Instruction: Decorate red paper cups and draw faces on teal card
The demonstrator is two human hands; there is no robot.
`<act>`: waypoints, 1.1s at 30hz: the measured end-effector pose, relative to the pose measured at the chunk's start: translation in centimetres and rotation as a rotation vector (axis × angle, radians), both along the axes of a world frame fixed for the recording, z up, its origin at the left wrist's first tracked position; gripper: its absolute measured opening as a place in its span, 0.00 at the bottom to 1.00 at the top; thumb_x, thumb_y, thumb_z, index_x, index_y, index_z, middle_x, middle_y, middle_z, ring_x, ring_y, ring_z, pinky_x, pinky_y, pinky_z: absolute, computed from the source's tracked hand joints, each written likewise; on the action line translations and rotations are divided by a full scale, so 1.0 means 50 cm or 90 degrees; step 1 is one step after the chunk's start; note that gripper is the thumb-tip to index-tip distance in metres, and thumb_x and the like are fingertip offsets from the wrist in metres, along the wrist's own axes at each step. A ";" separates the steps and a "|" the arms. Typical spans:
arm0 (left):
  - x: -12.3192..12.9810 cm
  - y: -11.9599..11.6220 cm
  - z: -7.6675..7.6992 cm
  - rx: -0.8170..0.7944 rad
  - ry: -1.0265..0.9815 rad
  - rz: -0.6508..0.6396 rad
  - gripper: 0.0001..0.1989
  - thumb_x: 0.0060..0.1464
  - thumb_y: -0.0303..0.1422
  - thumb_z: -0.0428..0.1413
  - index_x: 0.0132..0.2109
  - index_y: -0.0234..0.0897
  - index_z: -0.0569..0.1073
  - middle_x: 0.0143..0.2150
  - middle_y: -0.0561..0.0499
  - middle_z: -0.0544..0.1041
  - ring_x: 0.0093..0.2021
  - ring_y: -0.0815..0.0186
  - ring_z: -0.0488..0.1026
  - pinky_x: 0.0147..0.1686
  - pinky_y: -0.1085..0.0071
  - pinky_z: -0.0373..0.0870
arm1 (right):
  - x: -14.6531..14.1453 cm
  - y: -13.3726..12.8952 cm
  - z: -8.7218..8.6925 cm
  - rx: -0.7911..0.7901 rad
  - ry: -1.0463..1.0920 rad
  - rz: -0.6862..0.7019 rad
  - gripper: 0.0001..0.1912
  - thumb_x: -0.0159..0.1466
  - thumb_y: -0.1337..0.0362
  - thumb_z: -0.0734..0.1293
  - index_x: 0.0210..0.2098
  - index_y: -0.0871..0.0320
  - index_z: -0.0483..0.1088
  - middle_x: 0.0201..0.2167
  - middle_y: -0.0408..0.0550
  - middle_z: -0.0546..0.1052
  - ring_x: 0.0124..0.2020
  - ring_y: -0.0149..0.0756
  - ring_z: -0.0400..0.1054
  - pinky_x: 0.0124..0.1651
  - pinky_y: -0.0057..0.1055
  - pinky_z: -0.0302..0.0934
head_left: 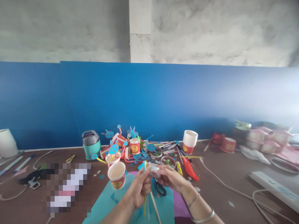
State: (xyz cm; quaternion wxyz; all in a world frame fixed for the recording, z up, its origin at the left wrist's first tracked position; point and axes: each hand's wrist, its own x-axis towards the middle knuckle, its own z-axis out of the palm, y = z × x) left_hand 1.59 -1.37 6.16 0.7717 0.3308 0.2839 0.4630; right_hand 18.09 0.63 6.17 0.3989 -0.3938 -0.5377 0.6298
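We curl our left hand (141, 186) around thin sticks (145, 205); our right hand (170, 178) pinches a clear tape roll (154, 170).

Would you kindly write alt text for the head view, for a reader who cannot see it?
A person's left hand grips thin strips over turquoise paper, while the right hand touches a clear item. Paper cups crowd the brown table beyond.

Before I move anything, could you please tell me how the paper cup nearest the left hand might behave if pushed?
The paper cup is probably light, as it looks thin-walled. It might tip fairly easily, since it narrows toward the bottom.
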 end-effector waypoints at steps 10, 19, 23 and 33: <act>0.010 -0.007 0.004 0.024 0.060 0.023 0.29 0.34 0.49 0.66 0.41 0.38 0.68 0.14 0.68 0.47 0.15 0.80 0.38 0.16 0.76 0.32 | -0.009 -0.002 0.014 0.059 -0.109 0.040 0.19 0.57 0.50 0.65 0.19 0.58 0.66 0.11 0.36 0.57 0.13 0.23 0.45 0.17 0.27 0.35; 0.001 -0.001 0.005 0.029 0.014 0.016 0.26 0.37 0.47 0.66 0.38 0.39 0.66 0.14 0.68 0.48 0.15 0.80 0.37 0.16 0.77 0.32 | -0.008 -0.010 0.027 0.031 -0.027 0.045 0.08 0.54 0.61 0.62 0.22 0.59 0.68 0.15 0.38 0.62 0.15 0.25 0.49 0.19 0.27 0.38; 0.005 -0.004 0.001 0.040 0.050 0.029 0.26 0.38 0.49 0.65 0.40 0.39 0.66 0.15 0.68 0.48 0.15 0.80 0.38 0.15 0.77 0.32 | -0.006 -0.007 0.018 0.024 -0.041 0.038 0.08 0.54 0.61 0.63 0.24 0.58 0.68 0.16 0.39 0.63 0.16 0.26 0.50 0.19 0.27 0.40; 0.011 -0.007 0.008 0.082 0.092 0.042 0.24 0.40 0.48 0.65 0.38 0.39 0.66 0.14 0.67 0.50 0.14 0.80 0.39 0.15 0.76 0.33 | -0.005 -0.004 0.013 0.030 0.009 0.089 0.09 0.54 0.61 0.61 0.23 0.58 0.68 0.19 0.41 0.66 0.17 0.27 0.55 0.21 0.27 0.44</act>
